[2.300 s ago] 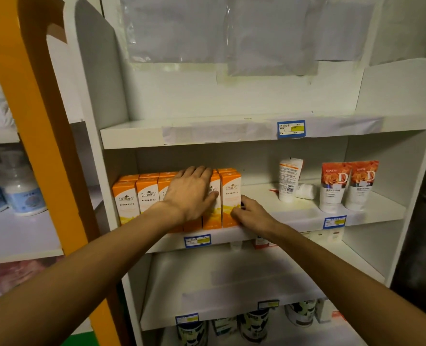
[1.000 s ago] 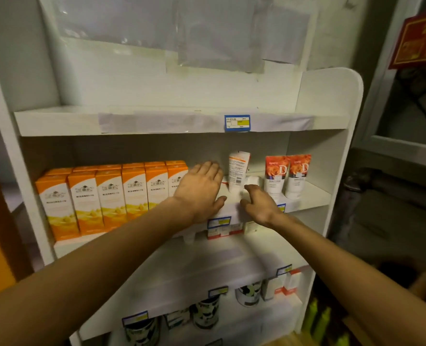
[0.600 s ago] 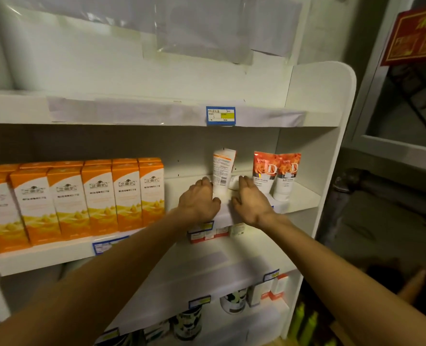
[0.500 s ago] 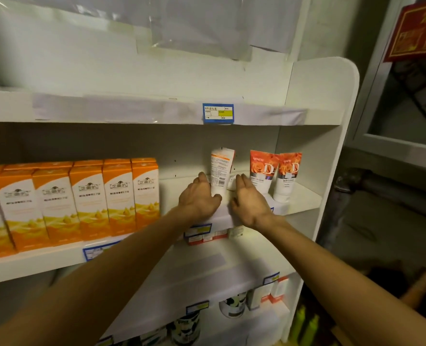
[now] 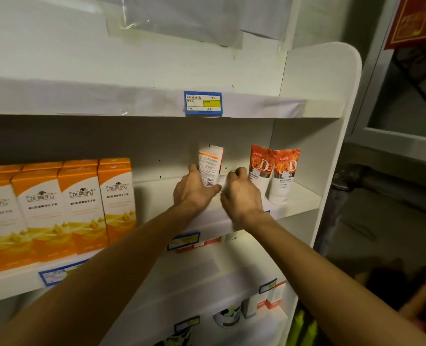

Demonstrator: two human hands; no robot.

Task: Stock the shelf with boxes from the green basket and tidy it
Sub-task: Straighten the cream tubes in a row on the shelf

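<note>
A row of orange and white boxes (image 5: 82, 203) stands on the left of the middle shelf (image 5: 304, 202). To its right a white tube with an orange stripe (image 5: 210, 162) stands upright, and my left hand (image 5: 194, 192) is closed around its lower part, thumb in front. My right hand (image 5: 241, 194) sits just right of it, fingers curled over a small white tube (image 5: 223, 181) lying behind. Two rose-printed tubes (image 5: 273, 171) stand further right. The green basket is out of view.
The shelf above carries a blue and yellow price label (image 5: 202, 103). On the lower shelves are dark cans (image 5: 228, 318) and small white and red boxes (image 5: 271, 298). Green bottles (image 5: 304, 328) stand on the floor at the right, beside the shelf's side panel (image 5: 331, 146).
Both hands left the orange boxes and moved right along the shelf. They have closed in on the white tube and the small tube lying behind it.
</note>
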